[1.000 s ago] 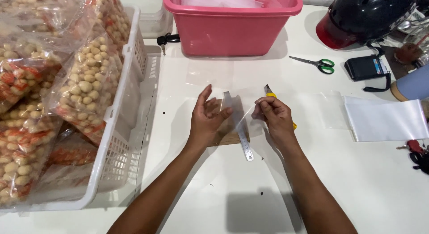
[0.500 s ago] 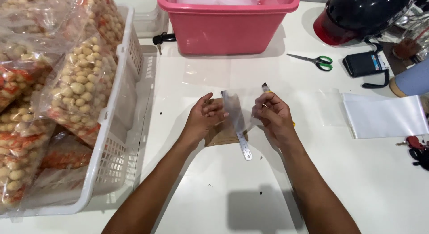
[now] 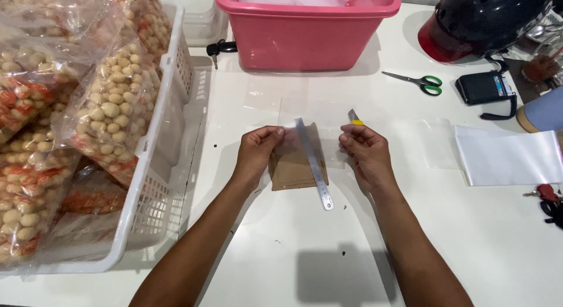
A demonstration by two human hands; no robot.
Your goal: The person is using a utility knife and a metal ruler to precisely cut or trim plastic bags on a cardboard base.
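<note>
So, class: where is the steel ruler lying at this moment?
In the head view the steel ruler lies mid-table, slanted across the brown cardboard piece, between the left hand and right hand.

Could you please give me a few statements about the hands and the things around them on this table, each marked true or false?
1. The steel ruler lies across the brown card. True.
2. The scissors are in the right hand. False: they lie on the table, far from it.
3. The left hand pinches a clear plastic sheet. True.
4. The pink tub is left of the white basket. False: it is to its right.
5. The helmet sits at far right. True.
</note>
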